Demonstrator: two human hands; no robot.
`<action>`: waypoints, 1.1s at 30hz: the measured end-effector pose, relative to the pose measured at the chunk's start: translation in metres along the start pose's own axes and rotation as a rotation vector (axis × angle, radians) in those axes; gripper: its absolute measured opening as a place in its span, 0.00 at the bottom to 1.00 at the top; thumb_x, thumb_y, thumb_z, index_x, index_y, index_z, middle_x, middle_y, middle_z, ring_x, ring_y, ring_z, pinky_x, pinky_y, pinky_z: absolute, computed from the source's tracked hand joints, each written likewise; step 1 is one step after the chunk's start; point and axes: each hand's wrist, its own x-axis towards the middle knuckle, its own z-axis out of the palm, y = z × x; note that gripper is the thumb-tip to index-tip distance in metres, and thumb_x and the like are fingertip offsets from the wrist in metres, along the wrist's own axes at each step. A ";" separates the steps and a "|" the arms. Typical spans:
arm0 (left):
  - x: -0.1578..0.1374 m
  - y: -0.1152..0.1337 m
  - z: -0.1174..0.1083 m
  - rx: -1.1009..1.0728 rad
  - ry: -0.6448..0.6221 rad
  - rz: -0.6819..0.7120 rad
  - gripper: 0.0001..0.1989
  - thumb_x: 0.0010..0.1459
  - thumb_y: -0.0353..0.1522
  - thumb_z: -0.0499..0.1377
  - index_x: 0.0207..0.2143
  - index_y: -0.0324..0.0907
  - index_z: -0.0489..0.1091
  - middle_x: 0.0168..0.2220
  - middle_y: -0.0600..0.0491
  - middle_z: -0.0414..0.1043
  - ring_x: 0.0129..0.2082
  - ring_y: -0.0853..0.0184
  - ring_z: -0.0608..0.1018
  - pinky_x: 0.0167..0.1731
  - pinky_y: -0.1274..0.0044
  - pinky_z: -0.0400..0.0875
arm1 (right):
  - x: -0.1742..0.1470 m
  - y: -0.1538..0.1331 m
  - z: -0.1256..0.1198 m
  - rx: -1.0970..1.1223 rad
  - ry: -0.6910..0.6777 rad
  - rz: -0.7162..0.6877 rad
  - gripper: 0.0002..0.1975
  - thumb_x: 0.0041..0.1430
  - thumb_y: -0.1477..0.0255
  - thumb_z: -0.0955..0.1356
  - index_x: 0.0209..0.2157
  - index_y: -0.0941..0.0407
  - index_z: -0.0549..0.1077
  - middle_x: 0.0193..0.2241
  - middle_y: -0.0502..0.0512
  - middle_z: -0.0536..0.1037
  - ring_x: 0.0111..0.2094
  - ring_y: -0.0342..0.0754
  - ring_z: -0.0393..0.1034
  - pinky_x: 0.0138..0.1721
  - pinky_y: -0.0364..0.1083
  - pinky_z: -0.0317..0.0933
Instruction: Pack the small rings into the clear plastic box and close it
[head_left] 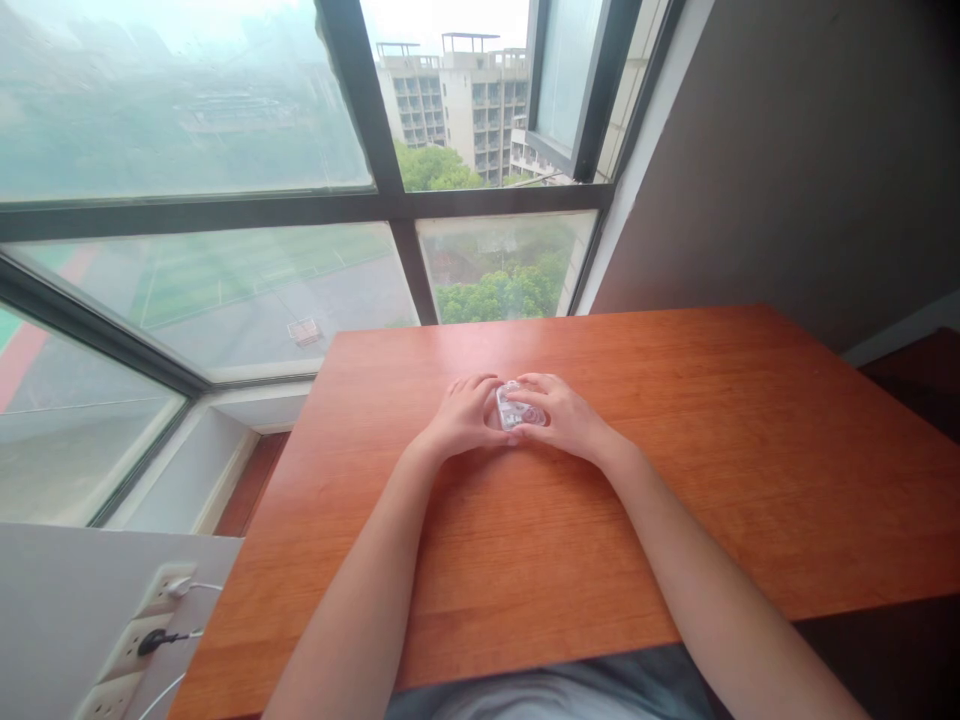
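Observation:
A small, clear, rounded case with pale and pinkish parts inside is between my hands over the table; I cannot make out its exact kind. My left hand curves around its left side, with the thumb at the near edge and the fingers at the far edge. From the right, my right hand grips it, fingers over the top and thumb at the near corner. Both hands are closed about the case, and the fingers hide part of it. Whether the case rests on the wood or is slightly lifted, I cannot tell.
The reddish-brown wooden table spreads beneath my arms. Behind it are dark-framed windows, with one pane swung open. A grey wall rises at the right. Plugs and cords sit in wall sockets at lower left.

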 end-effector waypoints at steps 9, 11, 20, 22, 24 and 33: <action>-0.002 0.000 -0.008 -0.069 -0.026 -0.001 0.36 0.42 0.51 0.67 0.52 0.48 0.67 0.55 0.47 0.67 0.55 0.53 0.69 0.57 0.61 0.61 | 0.000 -0.005 -0.005 0.047 -0.008 0.053 0.28 0.51 0.63 0.74 0.54 0.49 0.72 0.57 0.58 0.68 0.59 0.56 0.61 0.60 0.57 0.56; -0.002 0.000 -0.010 -0.080 -0.031 -0.008 0.36 0.44 0.52 0.66 0.53 0.48 0.66 0.56 0.46 0.66 0.56 0.53 0.68 0.58 0.61 0.61 | 0.001 -0.006 -0.006 0.065 -0.009 0.068 0.29 0.50 0.63 0.74 0.55 0.50 0.71 0.57 0.59 0.68 0.59 0.55 0.61 0.60 0.56 0.57; 0.000 -0.008 -0.005 -0.038 -0.024 0.033 0.35 0.47 0.50 0.66 0.55 0.45 0.68 0.58 0.43 0.64 0.57 0.51 0.68 0.57 0.61 0.63 | 0.003 -0.007 -0.004 0.098 -0.003 0.120 0.32 0.47 0.66 0.76 0.55 0.52 0.71 0.57 0.60 0.69 0.59 0.56 0.62 0.60 0.56 0.57; 0.000 -0.010 -0.003 -0.030 -0.022 0.041 0.35 0.48 0.49 0.66 0.56 0.45 0.68 0.58 0.43 0.64 0.56 0.51 0.69 0.56 0.61 0.64 | 0.004 -0.007 -0.004 0.106 0.002 0.123 0.32 0.47 0.67 0.76 0.55 0.51 0.71 0.57 0.60 0.69 0.59 0.57 0.62 0.60 0.57 0.57; 0.000 -0.011 -0.002 -0.025 -0.019 0.050 0.36 0.47 0.50 0.65 0.56 0.44 0.67 0.57 0.42 0.64 0.55 0.51 0.69 0.56 0.61 0.64 | 0.004 -0.008 -0.005 0.099 -0.004 0.128 0.32 0.47 0.67 0.76 0.55 0.51 0.71 0.58 0.60 0.68 0.59 0.57 0.62 0.60 0.57 0.57; -0.001 -0.013 -0.001 -0.015 -0.026 0.053 0.35 0.49 0.49 0.65 0.57 0.45 0.66 0.59 0.43 0.63 0.57 0.51 0.67 0.58 0.60 0.62 | 0.002 -0.011 -0.005 0.058 -0.011 0.113 0.31 0.50 0.66 0.74 0.56 0.52 0.69 0.59 0.61 0.67 0.60 0.56 0.61 0.60 0.56 0.57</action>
